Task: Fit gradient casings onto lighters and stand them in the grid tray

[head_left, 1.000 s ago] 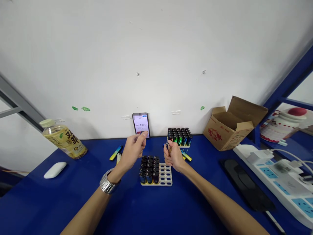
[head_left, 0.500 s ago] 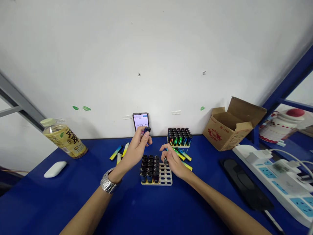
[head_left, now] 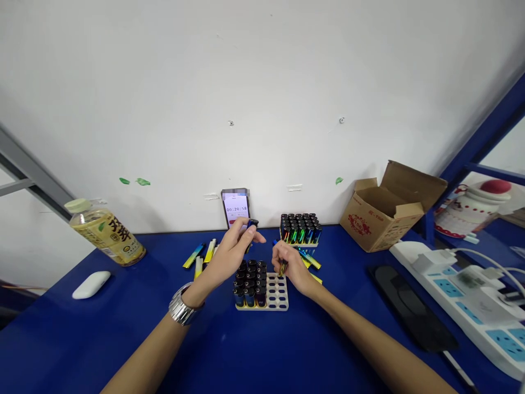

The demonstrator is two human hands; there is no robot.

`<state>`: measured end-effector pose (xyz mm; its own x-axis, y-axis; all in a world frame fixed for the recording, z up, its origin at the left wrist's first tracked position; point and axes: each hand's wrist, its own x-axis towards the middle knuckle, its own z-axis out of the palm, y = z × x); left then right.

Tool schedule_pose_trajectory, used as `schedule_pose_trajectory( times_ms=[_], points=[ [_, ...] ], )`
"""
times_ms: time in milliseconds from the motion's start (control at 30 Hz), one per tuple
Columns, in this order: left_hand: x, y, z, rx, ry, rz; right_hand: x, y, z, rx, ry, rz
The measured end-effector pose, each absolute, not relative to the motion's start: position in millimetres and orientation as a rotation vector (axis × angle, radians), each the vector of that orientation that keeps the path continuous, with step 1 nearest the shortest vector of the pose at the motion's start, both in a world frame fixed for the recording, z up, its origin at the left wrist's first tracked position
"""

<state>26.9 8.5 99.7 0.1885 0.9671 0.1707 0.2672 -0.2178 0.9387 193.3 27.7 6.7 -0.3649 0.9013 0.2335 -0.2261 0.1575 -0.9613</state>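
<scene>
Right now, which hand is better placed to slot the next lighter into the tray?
Right, probably: right hand holds a yellowish lighter above empty holes in the tray; left hand holds a blue lighter higher, beyond the filled rows.

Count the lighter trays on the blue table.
2. One part-filled tray lies nearest, under the right hand; one full tray stands behind it by the wall, right of the phone. The cardboard box may hide more.

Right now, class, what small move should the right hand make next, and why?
Probably lower the lighter in the right hand into an empty hole of the tray: it hangs roughly upright just above the open right columns, while the left columns are filled.
</scene>
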Motion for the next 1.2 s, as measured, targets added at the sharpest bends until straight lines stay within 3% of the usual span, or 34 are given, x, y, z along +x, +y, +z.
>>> schedule_pose_trajectory(
  times_ms=[133, 233, 533, 967, 1200],
  points=[
    [28.4, 7.3, 100.7, 1.658, 1.174, 1.042, 185.6, 30.7, 8.5, -0.736, -1.052, 1.604],
    [27.7, 8.0, 98.6, 1.693, 1.181, 1.043, 187.3, 29.6, 12.3, -0.742, -1.086, 1.678],
    [30.7, 1.3, 102.7, 1.868, 1.242, 1.03, 201.9, 31.8, 14.0, -0.808, -1.643, 1.144],
    [38.0, -8.1, 99.7, 2.12, 1.181, 0.807, 197.5, 33.5, 11.7, -0.723, -1.62, 1.151],
    [46.7, -11.5, 92.3, 2.47, 1.178, 0.47, 214.2, 41.3, 35.3, -0.677, -1.806, 1.287]
  ],
)
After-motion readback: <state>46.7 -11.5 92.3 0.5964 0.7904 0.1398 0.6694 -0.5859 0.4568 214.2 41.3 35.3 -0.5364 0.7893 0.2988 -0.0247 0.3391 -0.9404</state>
